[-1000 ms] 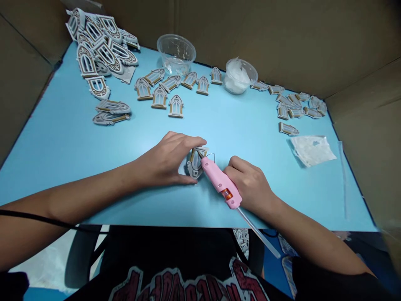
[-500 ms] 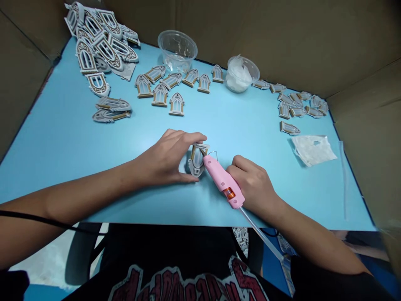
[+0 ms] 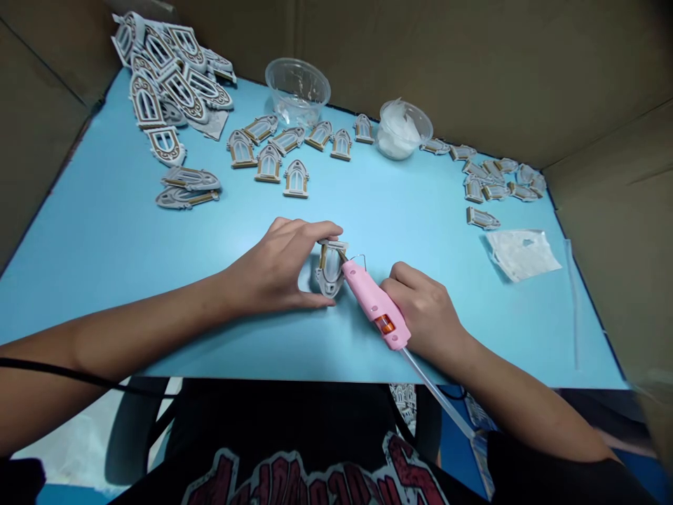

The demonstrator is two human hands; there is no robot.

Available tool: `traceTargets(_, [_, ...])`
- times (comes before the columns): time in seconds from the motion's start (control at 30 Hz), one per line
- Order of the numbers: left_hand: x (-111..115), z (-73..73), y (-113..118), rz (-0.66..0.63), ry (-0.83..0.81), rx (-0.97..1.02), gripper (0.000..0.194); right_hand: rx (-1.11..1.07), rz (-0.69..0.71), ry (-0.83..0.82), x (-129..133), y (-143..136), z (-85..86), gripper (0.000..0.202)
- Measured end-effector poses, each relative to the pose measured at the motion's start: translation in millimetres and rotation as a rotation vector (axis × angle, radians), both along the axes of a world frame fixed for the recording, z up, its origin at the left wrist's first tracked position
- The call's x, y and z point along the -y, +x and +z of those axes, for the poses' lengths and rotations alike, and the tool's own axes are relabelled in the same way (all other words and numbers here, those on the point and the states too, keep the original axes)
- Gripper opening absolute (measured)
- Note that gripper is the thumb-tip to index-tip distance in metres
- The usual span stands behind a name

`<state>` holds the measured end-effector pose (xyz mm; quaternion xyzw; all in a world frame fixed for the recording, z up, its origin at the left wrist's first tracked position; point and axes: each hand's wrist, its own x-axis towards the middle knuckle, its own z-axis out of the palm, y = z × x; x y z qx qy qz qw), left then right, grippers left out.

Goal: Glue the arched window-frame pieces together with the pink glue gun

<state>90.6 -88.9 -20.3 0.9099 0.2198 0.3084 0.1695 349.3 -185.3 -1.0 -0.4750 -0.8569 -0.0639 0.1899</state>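
Note:
Between the thumb and fingers of my left hand (image 3: 281, 263) is a small arched window ornament (image 3: 330, 268), white-grey with gold side strips, its pointed end toward me. My right hand (image 3: 425, 301) is wrapped round a pink hot glue gun (image 3: 374, 301), from whose back a clear glue stick (image 3: 439, 394) trails down past the table edge. The gun's nozzle meets the ornament's upper right edge; whether glue is coming out is too small to tell.
Several similar window ornaments (image 3: 296, 179) lie beyond my hands. A larger pile (image 3: 176, 84) is at back left, more small ones (image 3: 484, 219) at right. Two clear tubs (image 3: 297, 91) stand at the back, one holding white material (image 3: 398, 133). A white sheet (image 3: 524, 254) and a glue stick (image 3: 573, 301) lie right. Cardboard walls enclose the table.
The nozzle has shifted slightly from the ornament's top inner part to its right edge. Both hands keep their hold, and the whole view has tilted a little.

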Motion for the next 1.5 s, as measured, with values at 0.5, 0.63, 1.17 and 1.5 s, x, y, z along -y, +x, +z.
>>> traceTargets(0.5, [0.8,0.9,0.6,0.001,-0.031,0.025,0.078,-0.040,0.008,-0.073,0.1,0.3,0.0,0.026])
traceTargets(0.63, [1.1,2.1,0.8,0.014,-0.021,0.024,0.078,-0.046,-0.006,-0.079,0.3,0.4,0.2,0.026])
traceTargets(1.17, [-0.4,0.7,1.4,0.007,0.098,0.018,0.065,-0.051,-0.019,-0.083,0.2,-0.3,-0.2,0.027])
traceTargets(1.5, [-0.4,-2.9,1.8,0.007,0.117,-0.026,0.065,0.034,-0.014,-0.073,1.1,-2.5,-1.7,0.018])
